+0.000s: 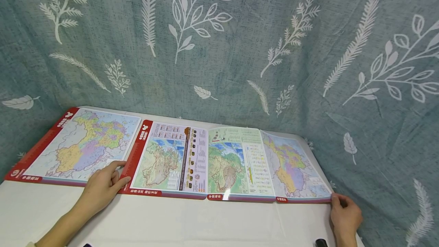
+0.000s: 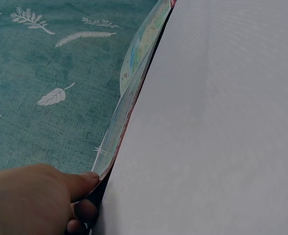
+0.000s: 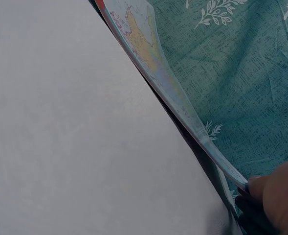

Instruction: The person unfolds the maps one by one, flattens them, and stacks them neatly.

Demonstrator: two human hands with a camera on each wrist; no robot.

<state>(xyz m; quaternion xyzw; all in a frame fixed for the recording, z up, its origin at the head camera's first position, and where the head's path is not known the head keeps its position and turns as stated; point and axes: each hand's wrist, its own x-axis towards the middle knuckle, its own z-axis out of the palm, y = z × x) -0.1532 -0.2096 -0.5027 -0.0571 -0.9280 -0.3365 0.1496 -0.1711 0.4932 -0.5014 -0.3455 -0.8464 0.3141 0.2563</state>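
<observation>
An unfolded map board with three panels lies lengthwise on the white table. Its left panel has a red border, and the right panel lifts a little toward its outer end. My left hand pinches the board's left edge; in the left wrist view the thumb is on top and curled fingers are underneath. At the other end, my right hand pinches the lower right corner. The right wrist view shows that corner bent up slightly between thumb and fingers.
Another red-bordered map lies to the left, beside the board. Behind the table hangs a teal curtain with white leaf prints. A black-capped object and a dark purple tip show at the front edge.
</observation>
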